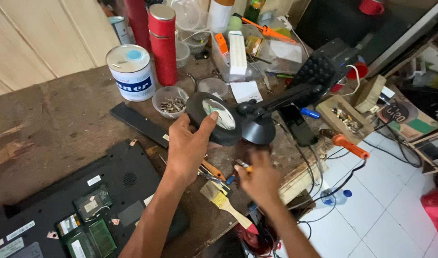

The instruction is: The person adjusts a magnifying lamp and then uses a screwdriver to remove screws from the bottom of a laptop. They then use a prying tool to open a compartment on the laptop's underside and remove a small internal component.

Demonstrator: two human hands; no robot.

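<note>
Hands, two: left hand (188, 148) gripping one magnifier lamp (218, 118), right hand (261, 179) closed around one small tool (243, 166).

Even, soft daylight with faint shadows; the right hand (260, 179) is motion-blurred, and edges bend from wide-angle distortion.

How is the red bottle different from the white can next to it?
The red bottle is tall and thin; the white can is short and wide. The bottle is red all over with a silvery cap, while the can is white with a dark blue band and a small blue cap on its flat metal top. The bottle stands farther back on the wooden table; the can is nearer. Both are round and stand upright.
</note>
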